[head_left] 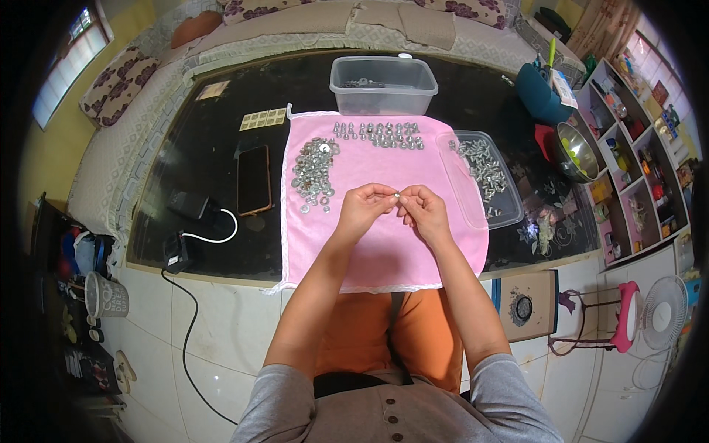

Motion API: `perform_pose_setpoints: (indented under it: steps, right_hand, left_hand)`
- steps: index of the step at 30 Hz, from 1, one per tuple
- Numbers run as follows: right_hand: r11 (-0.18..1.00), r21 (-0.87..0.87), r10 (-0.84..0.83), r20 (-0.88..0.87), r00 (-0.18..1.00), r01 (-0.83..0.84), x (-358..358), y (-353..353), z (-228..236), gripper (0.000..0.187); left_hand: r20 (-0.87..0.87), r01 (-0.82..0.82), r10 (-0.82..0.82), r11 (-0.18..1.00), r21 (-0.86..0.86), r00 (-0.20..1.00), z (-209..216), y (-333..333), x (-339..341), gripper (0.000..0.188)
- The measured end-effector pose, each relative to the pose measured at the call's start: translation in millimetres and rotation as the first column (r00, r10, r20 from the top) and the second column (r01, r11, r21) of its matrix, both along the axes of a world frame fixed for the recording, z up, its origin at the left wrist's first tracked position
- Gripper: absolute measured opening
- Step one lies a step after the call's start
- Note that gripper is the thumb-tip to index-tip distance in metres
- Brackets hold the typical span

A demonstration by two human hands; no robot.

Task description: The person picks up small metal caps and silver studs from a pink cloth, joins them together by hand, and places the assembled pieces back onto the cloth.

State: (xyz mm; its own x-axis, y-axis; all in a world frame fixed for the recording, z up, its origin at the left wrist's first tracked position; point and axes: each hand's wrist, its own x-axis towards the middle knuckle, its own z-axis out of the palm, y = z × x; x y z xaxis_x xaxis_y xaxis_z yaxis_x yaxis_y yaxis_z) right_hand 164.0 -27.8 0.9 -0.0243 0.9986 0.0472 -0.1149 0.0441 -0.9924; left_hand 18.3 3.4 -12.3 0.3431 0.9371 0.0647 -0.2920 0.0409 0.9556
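Over the middle of a pink cloth (377, 258), my left hand (364, 210) and my right hand (425, 210) meet fingertip to fingertip. Both are closed in a pinch on a small silver metal piece (397, 195), mostly hidden by the fingers. Left of my hands lies a loose pile of flat silver washers (313, 171). Beyond them, short rows of small silver metal pieces (395, 136) stand upright on the cloth. To the right, a shallow clear plastic tray (509, 215) holds many silver bolts (484, 170), with a clear lid (461, 193) beside it, overlapping the cloth.
A deep clear plastic bin (384, 101) with dark pieces inside stands behind the cloth. On the dark table (221, 251) to the left are a phone (255, 181) and a charger with a white cable (221, 235). A steel bowl (576, 151) sits at the right edge.
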Motion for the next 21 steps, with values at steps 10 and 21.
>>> perform_pose_setpoints:
  steps: [10, 21]
  right_hand:
    - [0.998, -0.061, 0.024, -0.002, 1.000, -0.024, 4.3, 0.8, 4.0, 0.011]
    - [0.997, -0.040, -0.069, 0.073, 0.995, 0.072, -1.6, 5.4, -2.7, 0.014]
  left_hand:
    - [-0.009, -0.006, 0.007, 1.000, 0.025, 1.000, 2.3, -1.9, 0.2, 0.015]
    - [-0.016, -0.153, 0.152, 0.987, -0.052, 0.988, 13.4, 2.3, 0.1, 0.015]
